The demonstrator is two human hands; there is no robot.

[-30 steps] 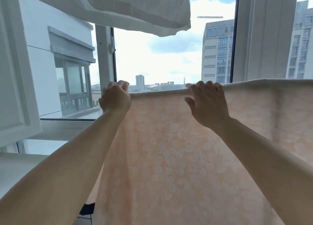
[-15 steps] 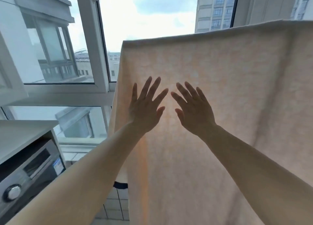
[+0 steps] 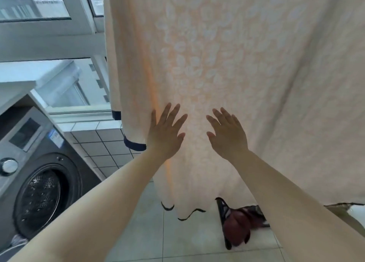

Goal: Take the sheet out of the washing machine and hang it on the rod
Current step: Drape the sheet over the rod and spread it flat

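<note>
With the sheet [image 3: 227,74] already hanging down in front of the window [image 3: 49,34], I judge the task to be in its final smoothing step; the rod itself is above the frame and out of view. I have the left hand [image 3: 166,134] flat against the cloth, fingers straight and spread, gripping nothing. The right hand [image 3: 227,135] is likewise spread with straight fingers, at or just off the cloth; I cannot tell whether it touches. The washing machine [image 3: 37,172] stands at lower left, its drum visible. Risks, as I judge them:

- Downward stroking may drag the sheet off the rod, since nothing visible pins it.
- The dark-trimmed lower hem [image 3: 189,215] hangs near the tiled floor [image 3: 177,242] and may pick up dirt.
- The hem may snag the dark red item [image 3: 239,224] lying below.
</note>
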